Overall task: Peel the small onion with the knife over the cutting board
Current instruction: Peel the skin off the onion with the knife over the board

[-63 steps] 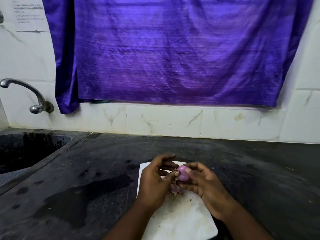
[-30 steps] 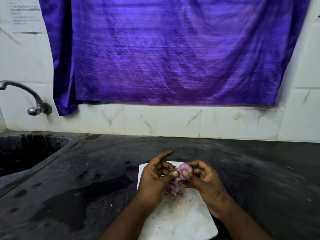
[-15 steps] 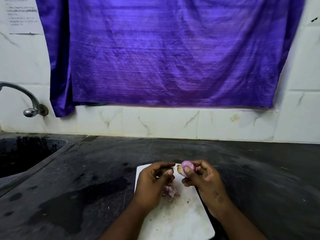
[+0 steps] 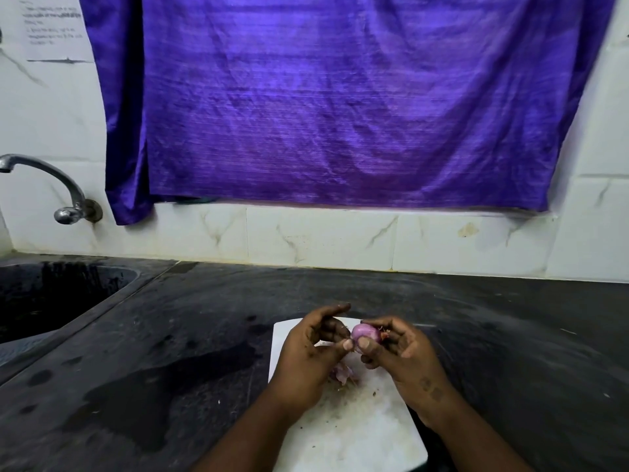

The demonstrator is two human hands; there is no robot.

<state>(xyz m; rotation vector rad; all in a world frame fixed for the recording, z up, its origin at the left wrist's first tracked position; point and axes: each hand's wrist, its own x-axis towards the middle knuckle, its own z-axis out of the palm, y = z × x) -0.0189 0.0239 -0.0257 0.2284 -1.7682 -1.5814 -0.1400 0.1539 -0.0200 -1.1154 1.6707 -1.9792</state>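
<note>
A small pink-purple onion [image 4: 365, 332] is held a little above the white cutting board [image 4: 354, 427]. My right hand [image 4: 401, 356] grips it between thumb and fingers. My left hand [image 4: 311, 349] is beside it, its thumb tip pressed against the onion's lower left side and its forefinger stretched out above. A small heap of pale pink peel [image 4: 343, 373] lies on the board under my hands. No knife shows in the view.
The board lies on a dark stone counter [image 4: 510, 335] with wet patches [image 4: 163, 396] to its left. A sink [image 4: 51, 298] and tap [image 4: 64, 189] are at far left. A purple cloth [image 4: 340, 103] hangs on the tiled wall behind.
My left hand drew back from the onion half a second ago and has returned, its thumb touching the onion again. My right hand has kept hold of the onion throughout.
</note>
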